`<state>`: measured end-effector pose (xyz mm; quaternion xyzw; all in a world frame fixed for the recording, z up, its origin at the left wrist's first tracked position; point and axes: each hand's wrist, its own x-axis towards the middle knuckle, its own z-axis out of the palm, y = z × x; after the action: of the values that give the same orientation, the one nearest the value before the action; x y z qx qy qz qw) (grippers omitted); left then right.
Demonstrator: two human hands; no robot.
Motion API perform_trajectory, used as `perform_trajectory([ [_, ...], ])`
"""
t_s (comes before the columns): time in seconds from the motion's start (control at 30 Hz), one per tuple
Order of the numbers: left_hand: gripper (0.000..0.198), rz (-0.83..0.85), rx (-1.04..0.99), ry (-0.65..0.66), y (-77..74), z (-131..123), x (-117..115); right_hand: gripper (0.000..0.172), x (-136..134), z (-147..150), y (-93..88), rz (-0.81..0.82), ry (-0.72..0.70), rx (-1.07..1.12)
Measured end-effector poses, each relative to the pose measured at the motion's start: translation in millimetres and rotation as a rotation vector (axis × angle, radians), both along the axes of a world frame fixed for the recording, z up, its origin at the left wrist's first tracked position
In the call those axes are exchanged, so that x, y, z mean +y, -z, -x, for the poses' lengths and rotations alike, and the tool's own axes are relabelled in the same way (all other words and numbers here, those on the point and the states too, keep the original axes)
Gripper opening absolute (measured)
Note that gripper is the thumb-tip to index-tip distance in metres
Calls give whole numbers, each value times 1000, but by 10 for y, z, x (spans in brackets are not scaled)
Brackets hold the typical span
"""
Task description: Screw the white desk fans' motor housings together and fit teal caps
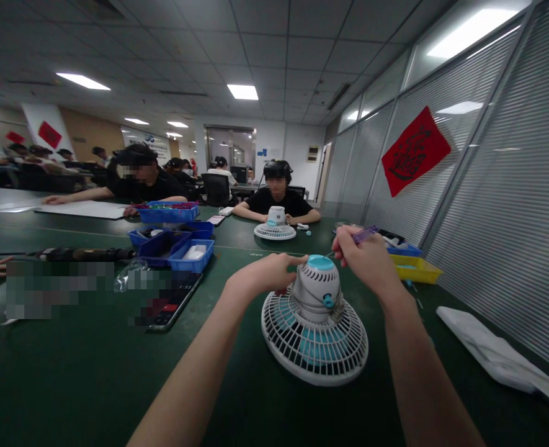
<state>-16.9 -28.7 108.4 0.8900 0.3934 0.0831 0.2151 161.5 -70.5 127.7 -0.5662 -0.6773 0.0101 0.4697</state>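
A small white fan [318, 304] with blue blades lies grille-down on the green table in front of me. Its cable is wound around the motor housing, and a light-blue cap [321, 262] tops it. My left hand [274, 273] braces the housing from the left, fingers curled against it and the index finger reaching the cap's edge. In my right hand [355, 251] is a screwdriver with a purple handle [365, 234], held tilted, its thin shaft pointing down to the right side of the cap. The exact contact of the tip is too small to make out.
Blue bins [193, 253] and a phone [176, 302] sit on the left; a yellow bin [416, 268] and a white flat piece [497, 354] are on the right. Across the table, a person sits behind another fan [275, 231]. A second person [137, 177] leans over a white board at left.
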Motion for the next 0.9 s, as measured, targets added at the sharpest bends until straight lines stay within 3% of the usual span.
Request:
perform_trajectory([
  [0.3,58,3,-4,-8,-27,2,-16,35,-14,-26,-11,38,-54,175],
  [0.43,59,15,-22,-4,-18,3,-10,37,48,-19,38,119,-80,163],
  [0.6,59,26,-13,-7,-11,0,2,38,-15,32,-10,18,-65,70],
  [0.77,59,41,5,-13,-8,-1,18,37,-91,98,-70,97,-89,97],
  [0.9,58,39,6,-7,-12,-1,16,37,-48,127,-28,30,-62,30],
])
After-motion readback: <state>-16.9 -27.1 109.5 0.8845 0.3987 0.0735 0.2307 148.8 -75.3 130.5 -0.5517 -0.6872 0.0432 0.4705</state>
